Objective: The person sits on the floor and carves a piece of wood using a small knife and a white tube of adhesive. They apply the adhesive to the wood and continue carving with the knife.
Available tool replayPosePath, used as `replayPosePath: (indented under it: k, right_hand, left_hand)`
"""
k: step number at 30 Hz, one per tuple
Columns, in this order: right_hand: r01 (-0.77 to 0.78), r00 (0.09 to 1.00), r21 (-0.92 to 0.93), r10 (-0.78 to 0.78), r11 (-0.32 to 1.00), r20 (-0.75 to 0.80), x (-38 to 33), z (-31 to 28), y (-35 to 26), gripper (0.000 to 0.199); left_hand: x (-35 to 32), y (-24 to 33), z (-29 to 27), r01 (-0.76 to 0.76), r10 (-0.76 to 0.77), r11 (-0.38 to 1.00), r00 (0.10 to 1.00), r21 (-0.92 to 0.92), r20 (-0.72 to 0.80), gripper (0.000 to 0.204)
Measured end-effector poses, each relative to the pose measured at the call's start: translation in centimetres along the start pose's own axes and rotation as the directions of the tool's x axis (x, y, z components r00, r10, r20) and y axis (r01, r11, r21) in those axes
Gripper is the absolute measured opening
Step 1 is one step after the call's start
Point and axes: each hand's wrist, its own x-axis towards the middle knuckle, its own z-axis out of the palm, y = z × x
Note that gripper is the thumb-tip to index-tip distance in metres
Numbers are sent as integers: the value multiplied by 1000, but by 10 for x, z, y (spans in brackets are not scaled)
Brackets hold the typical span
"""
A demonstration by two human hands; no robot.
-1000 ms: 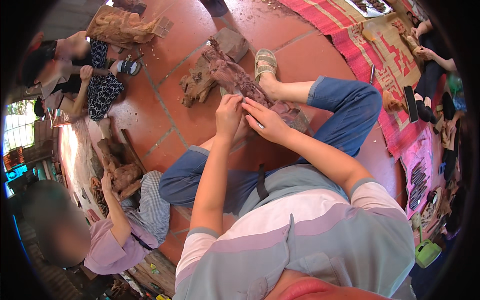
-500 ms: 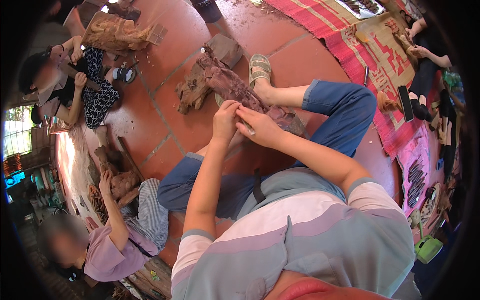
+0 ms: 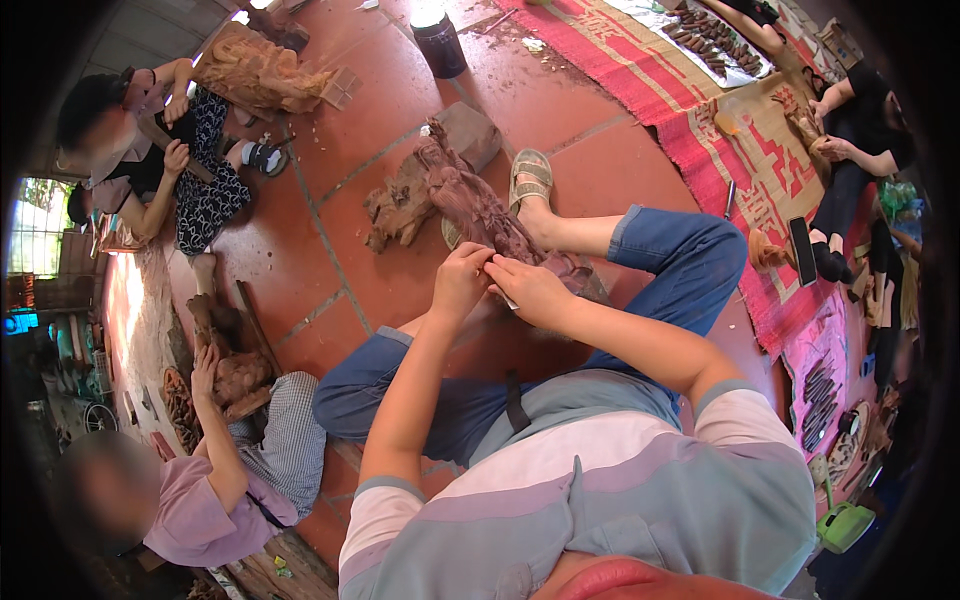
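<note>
A reddish-brown carved wooden figure (image 3: 470, 195) lies slanting between my legs, its lower end toward me. My left hand (image 3: 462, 280) and my right hand (image 3: 532, 290) meet fingertip to fingertip over its near part. Both are closed in a pinch. A small, thin, pale piece (image 3: 509, 300) shows under the right hand's fingers; its kind is too small to make out. What the left fingertips hold, if anything, is hidden. Whether the fingers touch the carving I cannot tell. Beyond the figure's left side is a rough lump of brown wood (image 3: 398, 205).
A wooden block (image 3: 468, 135) and a dark bucket (image 3: 438, 48) stand farther off on the tiled floor (image 3: 330, 170). To the right, a red patterned mat (image 3: 690, 150) carries a phone (image 3: 802, 252) and carvings. Several people work nearby, two with large carvings (image 3: 265, 70) on the left.
The whole scene sits lower in the picture as the view shifts. My hands stay together over the carving, with the fingers slightly rearranged.
</note>
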Motion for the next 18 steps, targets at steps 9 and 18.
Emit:
replayPosePath:
  k: [9,18]
  right_hand:
    - [80,996,-64,-81,995,-25,-8,3,0,33]
    - [75,997,-39,-74,996,36,-1,-2,1,35]
  left_hand:
    - [-10,8,2,47,-48,997,999,62,7,16]
    - [-11,14,-3,63,-64,981,998,184,-3,25]
